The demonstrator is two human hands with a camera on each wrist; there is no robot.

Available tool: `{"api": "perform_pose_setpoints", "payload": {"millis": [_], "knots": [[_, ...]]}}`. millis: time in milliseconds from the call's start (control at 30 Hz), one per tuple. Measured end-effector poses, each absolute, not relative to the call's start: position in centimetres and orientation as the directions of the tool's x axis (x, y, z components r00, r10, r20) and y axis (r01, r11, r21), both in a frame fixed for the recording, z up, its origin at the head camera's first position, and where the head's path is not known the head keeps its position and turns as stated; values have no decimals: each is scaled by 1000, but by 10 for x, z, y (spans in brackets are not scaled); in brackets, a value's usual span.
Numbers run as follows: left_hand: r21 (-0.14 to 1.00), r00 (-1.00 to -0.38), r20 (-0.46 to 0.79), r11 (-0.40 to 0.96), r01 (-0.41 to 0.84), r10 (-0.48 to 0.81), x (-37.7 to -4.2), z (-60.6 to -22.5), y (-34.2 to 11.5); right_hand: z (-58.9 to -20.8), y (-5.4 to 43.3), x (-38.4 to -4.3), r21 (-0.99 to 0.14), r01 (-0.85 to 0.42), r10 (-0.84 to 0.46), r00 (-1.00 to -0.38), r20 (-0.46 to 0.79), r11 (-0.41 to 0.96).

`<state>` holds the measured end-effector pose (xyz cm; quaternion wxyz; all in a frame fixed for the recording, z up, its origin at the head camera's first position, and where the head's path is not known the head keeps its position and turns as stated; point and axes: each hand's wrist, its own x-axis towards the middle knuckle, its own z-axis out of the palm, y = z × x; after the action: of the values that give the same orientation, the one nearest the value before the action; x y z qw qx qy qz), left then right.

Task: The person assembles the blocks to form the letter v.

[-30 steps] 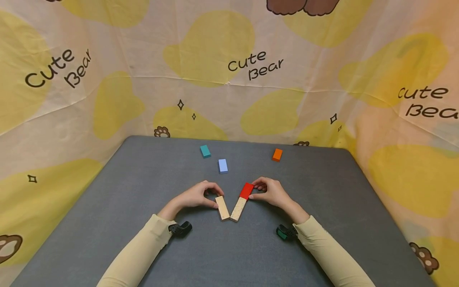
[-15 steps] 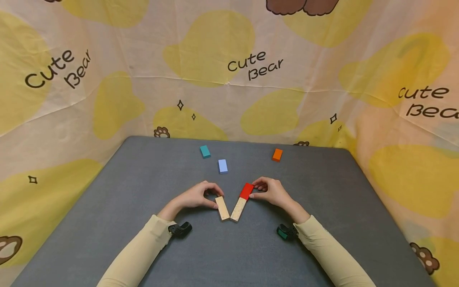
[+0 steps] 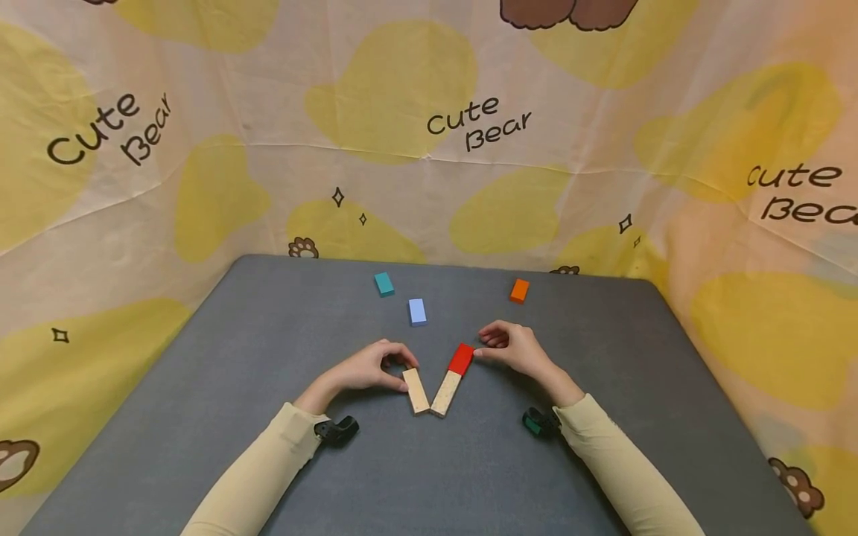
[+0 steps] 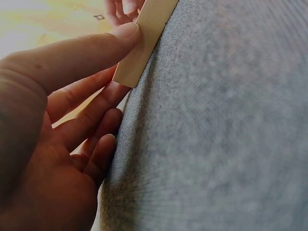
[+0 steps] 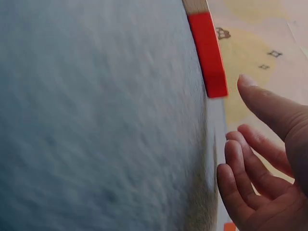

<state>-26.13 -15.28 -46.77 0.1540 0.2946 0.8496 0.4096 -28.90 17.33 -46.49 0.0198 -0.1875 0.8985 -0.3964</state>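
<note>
Two plain blocks [image 3: 415, 391] form a V on the desk [image 3: 429, 476], the left pinched in the left hand's grip [image 3: 365, 368], the right touching a red block [image 3: 461, 359], the right hand's grip [image 3: 521, 350] parted, empty, just beside that, and beyond, a blue block [image 3: 418, 313], orange block [image 3: 519, 291] and teal block [image 3: 384, 284].

Left hand [image 4: 62, 161] pinches plain wooden block [image 4: 139, 53], thumb across its face, fingers behind lower end. Gray textured surface [image 4: 216, 125] right; patterned backdrop [image 4: 53, 24] upper left.
</note>
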Motion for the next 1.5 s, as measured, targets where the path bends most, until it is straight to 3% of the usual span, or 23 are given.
{"api": "perform_pose_setpoints", "payload": {"millis": [700, 1500], "knots": [[781, -782, -25, 500, 373, 623, -262, -468, -155, -457, 201, -337, -726, -251, -246, -962, 116, 640], [775, -773, -3, 491, 399, 634, -260, -469, -157, -462, 234, -368, -732, -173, -98, -985, 144, 659]]}}
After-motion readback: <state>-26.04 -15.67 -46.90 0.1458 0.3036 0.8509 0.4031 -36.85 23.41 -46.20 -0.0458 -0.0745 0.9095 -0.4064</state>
